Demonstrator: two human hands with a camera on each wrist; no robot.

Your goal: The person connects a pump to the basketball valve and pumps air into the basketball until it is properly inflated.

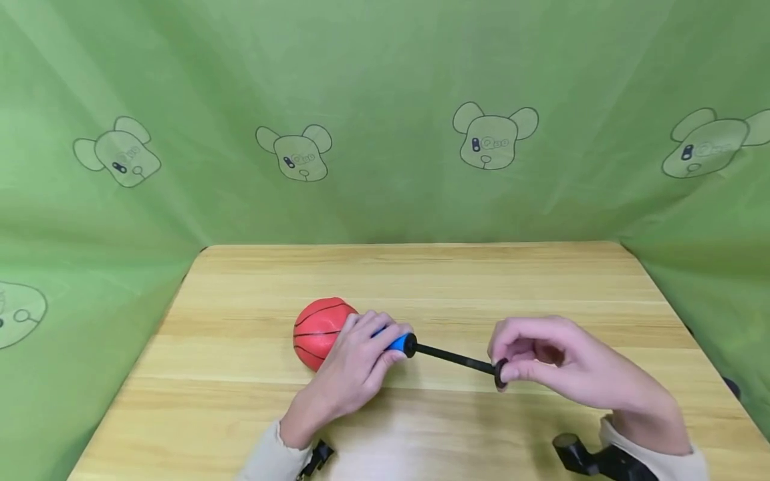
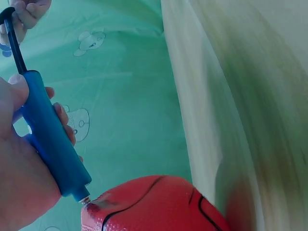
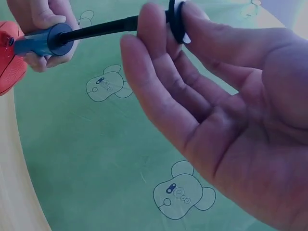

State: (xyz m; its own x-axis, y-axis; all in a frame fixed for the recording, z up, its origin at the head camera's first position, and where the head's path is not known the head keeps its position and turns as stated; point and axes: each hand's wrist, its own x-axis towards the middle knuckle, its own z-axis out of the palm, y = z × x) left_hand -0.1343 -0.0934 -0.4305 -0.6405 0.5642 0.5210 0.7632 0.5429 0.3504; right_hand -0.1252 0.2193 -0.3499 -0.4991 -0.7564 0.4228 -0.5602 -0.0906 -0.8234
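Note:
A blue hand pump [image 2: 55, 134] is gripped round its barrel by my left hand [image 1: 357, 364]. Its tip meets a red ball [image 1: 317, 334] with black lines, whose top looks slightly dented in the head view. From the barrel's other end the black plunger rod [image 1: 454, 359] sticks far out to the right. My right hand [image 1: 559, 364] pinches the round black handle [image 1: 500, 375] at the rod's end between thumb and fingers. In the left wrist view the pump's metal needle [image 2: 85, 199] shows right at the ball's surface; how deep it goes is hidden.
The ball rests on a light wooden table [image 1: 421, 280]. Green cloth [image 1: 391, 67] printed with bear heads hangs behind and at both sides. A black wrist mount [image 1: 595, 457] sits on the right forearm, and another [image 1: 315, 459] on the left.

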